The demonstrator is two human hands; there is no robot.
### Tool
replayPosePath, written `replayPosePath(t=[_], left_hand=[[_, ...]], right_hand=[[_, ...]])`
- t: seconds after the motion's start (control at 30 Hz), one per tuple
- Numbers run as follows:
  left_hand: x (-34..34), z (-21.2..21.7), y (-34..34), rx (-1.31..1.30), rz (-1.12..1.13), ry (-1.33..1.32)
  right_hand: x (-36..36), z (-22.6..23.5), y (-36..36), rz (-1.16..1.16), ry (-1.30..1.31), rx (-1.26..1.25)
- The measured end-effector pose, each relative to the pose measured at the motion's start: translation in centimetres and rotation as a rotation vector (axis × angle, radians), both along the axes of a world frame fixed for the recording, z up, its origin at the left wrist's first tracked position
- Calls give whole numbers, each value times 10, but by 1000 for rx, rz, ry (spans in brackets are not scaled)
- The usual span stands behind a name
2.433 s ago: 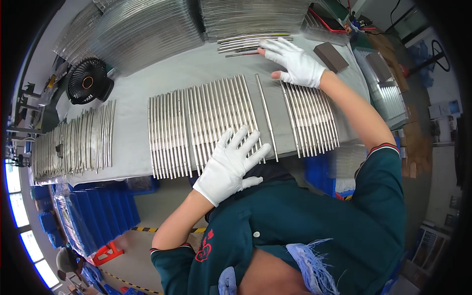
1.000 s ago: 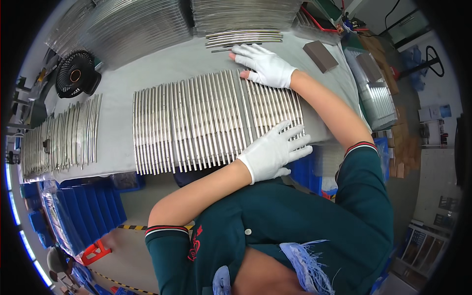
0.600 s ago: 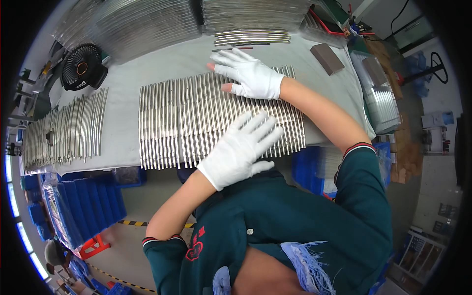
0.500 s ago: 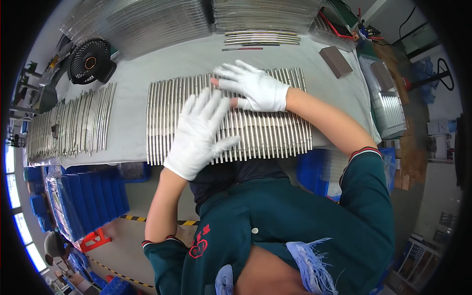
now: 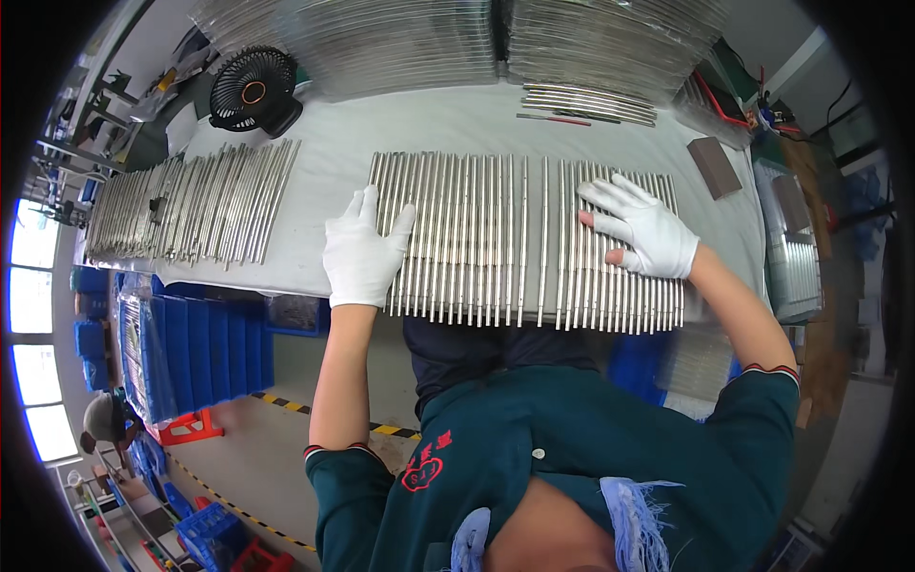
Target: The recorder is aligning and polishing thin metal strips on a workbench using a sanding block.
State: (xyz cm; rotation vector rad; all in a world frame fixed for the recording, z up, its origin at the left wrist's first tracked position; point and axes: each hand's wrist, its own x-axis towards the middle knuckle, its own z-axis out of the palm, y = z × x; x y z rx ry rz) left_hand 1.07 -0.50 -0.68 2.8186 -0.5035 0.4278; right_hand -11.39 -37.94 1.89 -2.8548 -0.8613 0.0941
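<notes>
A row of slim shiny metal rods (image 5: pixel 467 229) lies side by side across the near part of the cloth-covered table (image 5: pixel 324 205), their near ends jutting past its edge. Small gaps part the rods right of the row's middle. My left hand (image 5: pixel 365 250), in a white glove, rests at the row's left end with fingers and thumb spread, touching the outermost rods. Flat over the right part of the row lies my right hand (image 5: pixel 643 229), gloved too, with bare tips showing on two digits. Its fingers are stretched out. Neither hand grips a rod.
More rods (image 5: pixel 200 205) lie at the table's left. A black fan (image 5: pixel 254 91) stands behind them. Stacked clear trays (image 5: pixel 410 48) line the back, with several loose rods (image 5: pixel 591 103) before them. A brown block (image 5: pixel 713 168) sits at right. Blue bins (image 5: pixel 214 348) stand below left.
My hands have moved apart, the left to the row's left end and the right toward its right end. Gaps have opened between rods right of the middle. The view has shifted.
</notes>
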Motion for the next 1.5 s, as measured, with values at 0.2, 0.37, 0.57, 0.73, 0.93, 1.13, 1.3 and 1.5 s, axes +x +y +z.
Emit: replayPosePath(t=[0.2, 0.37, 0.57, 0.73, 0.93, 1.13, 1.3, 1.5], left_hand=[[-11, 15, -27, -11, -1, 90], [-20, 9, -38, -21, -55, 66], [15, 10, -53, -36, -180, 63], [68, -10, -70, -229, -598, -45], [78, -12, -79, -262, -607, 57], [68, -9, -74, -181, -584, 40], [35, -19, -59, -203, -586, -73], [36, 5, -35, -68, -721, -48]], right_hand=[[-10, -3, -14, -173, -103, 108], [20, -7, 53, -112, -203, 102], [83, -25, 92, -353, -180, 189], [106, -15, 113, -545, -214, 59], [109, -18, 116, -594, -247, 29], [97, -21, 128, -657, -231, 73], [66, -20, 144, -652, -246, 72], [61, -3, 138, -526, -126, 88]])
